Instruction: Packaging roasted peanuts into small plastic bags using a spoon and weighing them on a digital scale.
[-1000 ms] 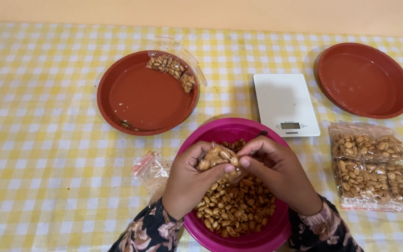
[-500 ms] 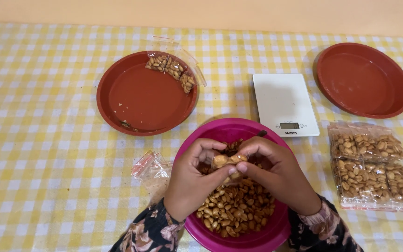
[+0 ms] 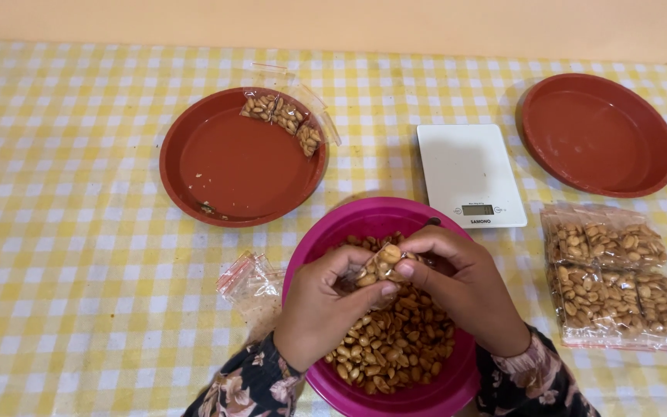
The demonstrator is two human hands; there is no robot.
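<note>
Nearest the camera, two floral sleeves come up from the near edge, and both hands meet over a magenta bowl [image 3: 326, 232] heaped with peanuts [image 3: 395, 340]; the left hand [image 3: 322, 309] and the right hand [image 3: 465, 289] share a small clear bag of peanuts [image 3: 380, 265] above the pile; the left grip is pressed together, thumb and fingers pinching the bag from its left side; the right grip is likewise pinched on the bag's right and upper edge, its fingers curled over it; the bag hangs above the nuts in the bowl, at about the bowl's middle, and whether it touches them cannot be told.

Just left of the bowl a few empty clear bags [image 3: 250, 279] with red strips lie on the bench [image 3: 63, 255], which wears a yellow and white checked cloth; to the right, well apart from the bowl, filled peanut bags [image 3: 615, 282] lie flat in a stack.

Farther off, a white kitchen scale [image 3: 465, 166] sits just beyond the bowl's far right rim; to its left a red plate [image 3: 233, 166] holds a filled bag [image 3: 283, 116] on its far rim, with a few crumbs near its near edge; at the far right a second red plate [image 3: 600, 131] lies on the cloth.
</note>
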